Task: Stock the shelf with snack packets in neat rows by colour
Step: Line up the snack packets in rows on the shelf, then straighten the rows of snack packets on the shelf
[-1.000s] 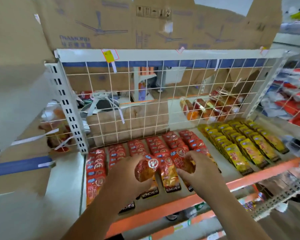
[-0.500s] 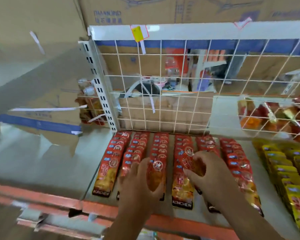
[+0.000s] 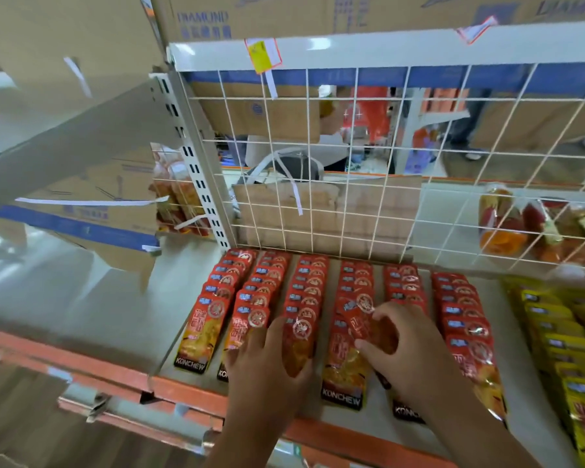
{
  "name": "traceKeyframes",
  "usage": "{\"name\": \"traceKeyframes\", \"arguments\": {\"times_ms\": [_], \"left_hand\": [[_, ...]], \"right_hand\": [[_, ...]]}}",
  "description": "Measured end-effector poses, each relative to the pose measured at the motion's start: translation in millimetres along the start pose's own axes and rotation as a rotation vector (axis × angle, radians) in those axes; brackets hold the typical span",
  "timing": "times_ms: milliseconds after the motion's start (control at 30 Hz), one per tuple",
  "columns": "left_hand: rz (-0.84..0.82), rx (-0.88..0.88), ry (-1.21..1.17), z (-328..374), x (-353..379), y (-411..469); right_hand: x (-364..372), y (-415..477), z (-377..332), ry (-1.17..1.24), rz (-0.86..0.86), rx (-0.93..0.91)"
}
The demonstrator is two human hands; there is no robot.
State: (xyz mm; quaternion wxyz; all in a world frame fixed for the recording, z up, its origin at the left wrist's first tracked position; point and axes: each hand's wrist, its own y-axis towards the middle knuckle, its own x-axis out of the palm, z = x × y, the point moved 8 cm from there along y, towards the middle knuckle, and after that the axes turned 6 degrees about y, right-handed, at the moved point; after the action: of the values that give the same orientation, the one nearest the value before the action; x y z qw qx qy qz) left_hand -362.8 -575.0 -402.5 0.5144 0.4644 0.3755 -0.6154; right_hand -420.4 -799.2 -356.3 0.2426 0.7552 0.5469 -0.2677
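Red snack packets (image 3: pixel 353 288) lie in several overlapping rows on the grey shelf (image 3: pixel 122 309) with its orange front edge. My left hand (image 3: pixel 267 369) grips a red packet (image 3: pixel 299 339) at the front of the third row. My right hand (image 3: pixel 409 349) pinches another red packet (image 3: pixel 368 319) over the fourth and fifth rows. Yellow packets (image 3: pixel 561 336) fill rows at the right.
A white wire grid (image 3: pixel 352 184) closes the back of the shelf, with a brown carton (image 3: pixel 328 211) and bagged snacks (image 3: pixel 534 224) behind it. Cardboard boxes (image 3: pixel 217 15) sit on the shelf above. A slotted upright (image 3: pixel 196 163) stands at the left.
The view has swung left and closer. Both hands have come down onto the red rows, each still holding its packet.
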Motion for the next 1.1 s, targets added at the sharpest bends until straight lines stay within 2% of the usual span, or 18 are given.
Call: {"name": "traceKeyframes", "arguments": {"times_ms": [300, 433, 567, 800, 1100], "left_hand": [[0.001, 0.045, -0.011, 2, 2, 2], [0.062, 0.112, -0.045, 5, -8, -1], [0.147, 0.281, -0.106, 4, -13, -9], [0.215, 0.654, -0.055, -17, -2, -7], [0.209, 0.762, -0.149, -22, 0, -1]], "right_hand": [[2, -7, 11, 0.001, 0.007, 0.041], [2, -15, 13, -0.043, 0.026, 0.053], [5, -29, 13, -0.089, 0.08, 0.101], [41, -49, 2, -0.142, 0.158, 0.268], [73, -58, -9, -0.235, 0.251, 0.41]]}}
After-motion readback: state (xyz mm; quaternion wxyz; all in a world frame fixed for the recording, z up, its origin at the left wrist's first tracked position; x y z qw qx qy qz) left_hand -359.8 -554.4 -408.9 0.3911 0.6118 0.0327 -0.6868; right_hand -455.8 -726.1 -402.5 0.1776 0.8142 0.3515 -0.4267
